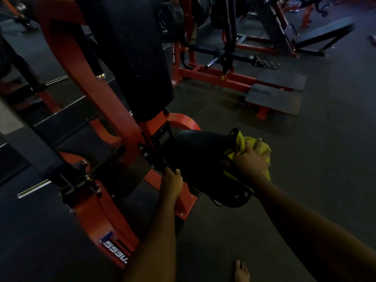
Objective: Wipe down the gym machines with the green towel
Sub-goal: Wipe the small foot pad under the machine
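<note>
A red-framed gym machine (85,82) fills the left half, with a tall black back pad (130,58) and a black seat pad (195,153) low in the middle. The yellow-green towel (262,148) lies bunched on the seat's right end. My right hand (251,161) lies on top of the towel and presses it onto the seat; whether the fingers curl into the cloth is unclear. My left hand (171,181) holds the seat's near left edge, fingers curled over the rim beside the red frame.
Another red machine (215,74) with black foot plates (274,98) stands behind on the dark rubber floor. A black incline bench (325,35) is at the far right. A bare foot (242,271) shows at the bottom edge. Steel bars (34,189) jut out at left.
</note>
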The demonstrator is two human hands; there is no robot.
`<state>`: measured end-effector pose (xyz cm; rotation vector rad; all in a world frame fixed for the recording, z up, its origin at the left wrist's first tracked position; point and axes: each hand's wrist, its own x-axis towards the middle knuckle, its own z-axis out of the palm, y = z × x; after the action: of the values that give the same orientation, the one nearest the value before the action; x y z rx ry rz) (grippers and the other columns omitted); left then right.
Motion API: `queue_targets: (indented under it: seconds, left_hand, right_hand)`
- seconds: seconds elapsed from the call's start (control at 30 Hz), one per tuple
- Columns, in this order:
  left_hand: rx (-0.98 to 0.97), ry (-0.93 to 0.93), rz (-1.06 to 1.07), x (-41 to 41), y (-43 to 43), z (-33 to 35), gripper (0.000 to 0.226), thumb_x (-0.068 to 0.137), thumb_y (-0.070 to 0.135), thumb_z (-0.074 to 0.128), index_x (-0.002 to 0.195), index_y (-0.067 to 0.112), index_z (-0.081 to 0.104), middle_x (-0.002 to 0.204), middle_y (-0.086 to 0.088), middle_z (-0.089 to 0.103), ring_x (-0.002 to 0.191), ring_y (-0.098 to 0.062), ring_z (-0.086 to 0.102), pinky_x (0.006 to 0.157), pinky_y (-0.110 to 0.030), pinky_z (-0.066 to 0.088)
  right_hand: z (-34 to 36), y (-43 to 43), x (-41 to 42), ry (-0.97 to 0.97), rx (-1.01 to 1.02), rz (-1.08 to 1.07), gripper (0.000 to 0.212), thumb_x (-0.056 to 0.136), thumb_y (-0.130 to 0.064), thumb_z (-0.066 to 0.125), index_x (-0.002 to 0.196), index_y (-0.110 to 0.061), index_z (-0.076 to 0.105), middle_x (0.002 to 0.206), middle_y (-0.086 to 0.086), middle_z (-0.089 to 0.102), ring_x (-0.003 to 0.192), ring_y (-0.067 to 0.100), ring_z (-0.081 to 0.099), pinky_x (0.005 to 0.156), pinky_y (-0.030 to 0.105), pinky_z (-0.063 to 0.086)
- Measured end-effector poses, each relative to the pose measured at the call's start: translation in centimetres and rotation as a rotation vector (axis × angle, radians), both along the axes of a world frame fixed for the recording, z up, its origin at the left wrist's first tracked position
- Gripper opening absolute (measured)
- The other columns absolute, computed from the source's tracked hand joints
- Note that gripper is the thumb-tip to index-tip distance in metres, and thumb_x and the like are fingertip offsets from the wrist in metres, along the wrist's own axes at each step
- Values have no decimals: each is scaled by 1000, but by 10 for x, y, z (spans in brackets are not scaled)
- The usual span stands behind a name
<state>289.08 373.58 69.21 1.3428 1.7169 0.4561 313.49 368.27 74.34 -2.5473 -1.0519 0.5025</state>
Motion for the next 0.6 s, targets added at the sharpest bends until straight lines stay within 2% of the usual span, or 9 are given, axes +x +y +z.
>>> queue_targets:
  seconds: [0.1, 0.17, 0.23, 0.3, 0.47, 0.53, 0.6]
  left_hand:
    - [59, 2, 60, -9, 1, -1, 36, 108, 25, 35, 124, -2, 53, 130, -27, 57, 120, -41, 54, 98, -43, 42]
    - [108, 39, 93, -12, 3, 2, 33, 107, 18, 35, 120, -4, 55, 128, -28, 58, 120, -40, 55, 96, -41, 41]
    - [163, 46, 136, -13, 6, 7, 31, 106, 15, 36, 118, -5, 57, 127, -28, 60, 118, -41, 56, 95, -41, 42]
    - [201, -6, 191, -13, 10, 7, 31, 106, 17, 38, 117, -3, 59, 125, -27, 62, 117, -41, 57, 95, -42, 43]
    - [213, -102, 246, -21, 13, 16, 29, 107, 15, 41, 117, -4, 60, 120, -27, 63, 109, -37, 60, 77, -27, 34]
    - [213, -89, 246, -30, 11, 13, 33, 107, 15, 41, 128, -3, 58, 130, -22, 61, 117, -36, 58, 85, -28, 36]
    - [214, -88, 267, -37, 8, 8, 33, 107, 16, 41, 131, -1, 57, 132, -17, 61, 117, -32, 59, 95, -32, 42]
  right_hand:
    - [-11, -17, -35, -288, -59, 342, 60, 101, -51, 36, 158, -48, 18, 172, 0, 1, 154, 46, -7, 112, 78, 2]
    - [-13, -22, -56, -348, -68, 493, 61, 101, -58, 32, 159, -45, 18, 172, -1, 0, 155, 43, -10, 113, 76, -6]
    - [-13, -11, -65, -329, -79, 548, 63, 100, -65, 29, 159, -43, 20, 172, 0, -2, 154, 43, -13, 111, 76, -12]
    - [-15, 10, -63, -328, -96, 573, 65, 100, -67, 26, 159, -42, 19, 172, 1, -3, 154, 44, -14, 111, 78, -11]
    - [-21, 96, -61, -273, -79, 646, 59, 100, -66, 27, 155, -44, 27, 171, 5, 7, 153, 48, -8, 109, 81, -6]
    - [-21, 129, -72, -222, -82, 696, 60, 99, -67, 28, 154, -45, 27, 171, 5, 9, 153, 49, -5, 111, 80, -4]
    - [-21, 153, -82, -183, -88, 769, 64, 97, -70, 31, 156, -45, 24, 171, 3, 7, 153, 48, -4, 113, 77, 2]
